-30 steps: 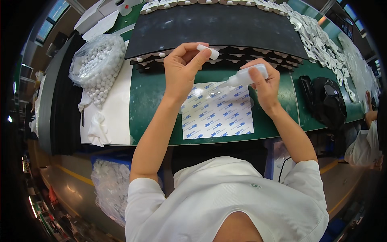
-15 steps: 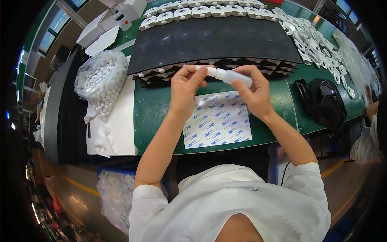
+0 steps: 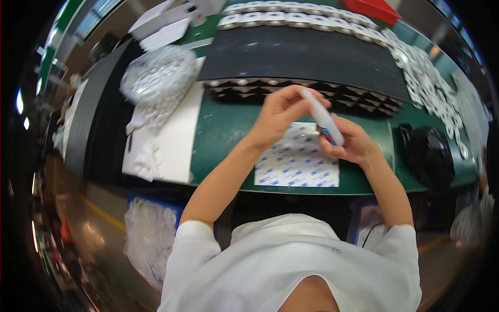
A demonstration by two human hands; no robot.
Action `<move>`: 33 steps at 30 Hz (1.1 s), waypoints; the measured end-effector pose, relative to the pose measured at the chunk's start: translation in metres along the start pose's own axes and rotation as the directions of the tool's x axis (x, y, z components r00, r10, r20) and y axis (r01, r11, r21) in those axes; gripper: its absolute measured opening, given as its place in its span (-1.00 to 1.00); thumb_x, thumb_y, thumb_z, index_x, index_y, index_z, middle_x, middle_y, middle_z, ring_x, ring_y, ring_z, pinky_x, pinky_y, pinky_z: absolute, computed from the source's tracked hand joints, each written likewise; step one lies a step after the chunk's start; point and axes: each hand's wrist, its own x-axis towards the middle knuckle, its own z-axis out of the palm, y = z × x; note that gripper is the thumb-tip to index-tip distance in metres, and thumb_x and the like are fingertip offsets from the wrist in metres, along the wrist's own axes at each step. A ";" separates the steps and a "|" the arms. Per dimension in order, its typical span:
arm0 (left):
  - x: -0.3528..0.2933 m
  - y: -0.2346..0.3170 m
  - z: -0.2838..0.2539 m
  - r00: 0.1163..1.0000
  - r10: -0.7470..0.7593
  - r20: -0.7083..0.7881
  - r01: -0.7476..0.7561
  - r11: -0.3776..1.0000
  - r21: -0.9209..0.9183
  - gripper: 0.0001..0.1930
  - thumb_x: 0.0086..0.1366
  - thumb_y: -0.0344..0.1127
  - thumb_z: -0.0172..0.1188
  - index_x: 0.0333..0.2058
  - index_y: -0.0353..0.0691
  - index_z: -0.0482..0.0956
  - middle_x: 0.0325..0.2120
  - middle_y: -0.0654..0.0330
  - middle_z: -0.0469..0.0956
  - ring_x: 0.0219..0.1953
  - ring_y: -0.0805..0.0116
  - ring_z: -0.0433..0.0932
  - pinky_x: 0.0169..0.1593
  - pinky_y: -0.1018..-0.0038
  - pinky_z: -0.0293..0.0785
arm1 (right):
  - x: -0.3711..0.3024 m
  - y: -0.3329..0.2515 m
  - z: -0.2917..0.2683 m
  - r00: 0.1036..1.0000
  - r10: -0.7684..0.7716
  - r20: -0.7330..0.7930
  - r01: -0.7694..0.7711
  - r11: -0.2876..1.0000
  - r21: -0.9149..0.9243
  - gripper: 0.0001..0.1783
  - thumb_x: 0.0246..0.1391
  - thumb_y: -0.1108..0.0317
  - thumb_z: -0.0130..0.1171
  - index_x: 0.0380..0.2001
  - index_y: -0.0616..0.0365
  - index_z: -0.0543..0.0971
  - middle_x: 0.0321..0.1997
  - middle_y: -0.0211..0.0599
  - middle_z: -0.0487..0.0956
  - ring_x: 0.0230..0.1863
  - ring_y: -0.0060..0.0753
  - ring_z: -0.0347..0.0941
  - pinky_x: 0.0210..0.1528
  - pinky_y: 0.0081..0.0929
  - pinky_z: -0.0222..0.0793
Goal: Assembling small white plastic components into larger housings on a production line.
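Observation:
Over the table I hold a small white squeeze bottle (image 3: 328, 125), tilted, with blue and red print on its lower part. My right hand (image 3: 354, 141) is closed round the lower part of it. At the upper end, the fingers of my left hand (image 3: 283, 115) are closed on the bottle; blur hides whether they also hold a cap. Below both hands lies a white sheet (image 3: 296, 169) with a repeated blue print, near the table's front edge.
Beyond my hands a black board stack (image 3: 306, 54) carries rows of white parts (image 3: 296, 20). To the left, a clear bag of white balls (image 3: 158, 78) sits on a white board (image 3: 182, 161). Loose white parts (image 3: 421, 73) and a black bag (image 3: 434, 156) lie right on the green table (image 3: 221, 132).
The bottle has turned from nearly level to steeply tilted, its printed side now showing. My left hand has shifted onto its upper end. The whole view has shifted and blurred.

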 end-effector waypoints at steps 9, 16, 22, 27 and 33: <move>-0.049 0.094 -0.046 0.822 0.506 -0.260 -0.253 0.735 0.628 -0.88 0.08 -0.50 0.20 -0.36 -0.27 0.49 -0.42 0.21 0.54 -0.37 0.49 0.52 -0.33 0.60 0.46 | 0.000 -0.006 0.024 0.962 -0.184 -0.203 0.155 0.977 -0.148 -0.30 0.18 -0.15 -0.35 0.07 0.29 0.25 -0.04 -0.05 0.44 -0.56 -0.55 0.34 -0.57 -0.69 0.24; -0.134 0.174 -0.170 0.451 0.788 -0.418 0.465 0.192 0.864 -0.83 0.01 -0.34 0.28 -0.45 -0.31 0.54 -0.58 0.20 0.57 -0.54 0.51 0.53 -0.41 0.60 0.40 | -0.002 -0.007 0.019 0.915 -0.254 -0.313 0.229 0.967 -0.113 -0.55 0.22 0.04 -0.25 -0.08 0.18 0.38 -0.35 -0.36 0.46 -0.44 -0.59 0.29 -0.47 -0.69 0.23; -0.197 0.161 -0.237 0.325 0.758 -0.566 0.813 0.083 0.577 -0.73 0.02 -0.17 0.26 -0.44 -0.26 0.54 -0.52 0.13 0.59 -0.42 0.26 0.58 -0.31 0.43 0.43 | 0.000 -0.009 0.018 0.911 -0.273 -0.310 0.240 0.960 -0.142 -0.58 0.22 0.06 -0.23 -0.11 0.16 0.39 -0.39 -0.41 0.43 -0.43 -0.61 0.28 -0.46 -0.69 0.23; -0.196 0.159 -0.234 0.221 0.755 -0.617 0.822 0.197 0.535 -0.65 0.01 -0.17 0.25 -0.28 -0.24 0.47 -0.41 0.11 0.58 -0.33 0.18 0.56 -0.21 0.37 0.41 | -0.001 -0.011 0.013 0.899 -0.287 -0.331 0.254 0.957 -0.142 -0.60 0.21 0.08 -0.21 -0.12 0.15 0.39 -0.40 -0.42 0.43 -0.43 -0.61 0.27 -0.45 -0.69 0.22; -0.161 0.167 -0.210 0.362 0.909 -0.209 0.780 -0.173 0.601 -0.62 0.07 -0.23 0.20 -0.16 -0.30 0.43 -0.26 0.07 0.51 -0.24 0.22 0.50 -0.16 0.39 0.40 | -0.002 -0.010 0.014 0.889 -0.304 -0.342 0.266 0.952 -0.154 -0.62 0.21 0.10 -0.19 -0.11 0.15 0.39 -0.41 -0.42 0.43 -0.43 -0.60 0.27 -0.44 -0.68 0.22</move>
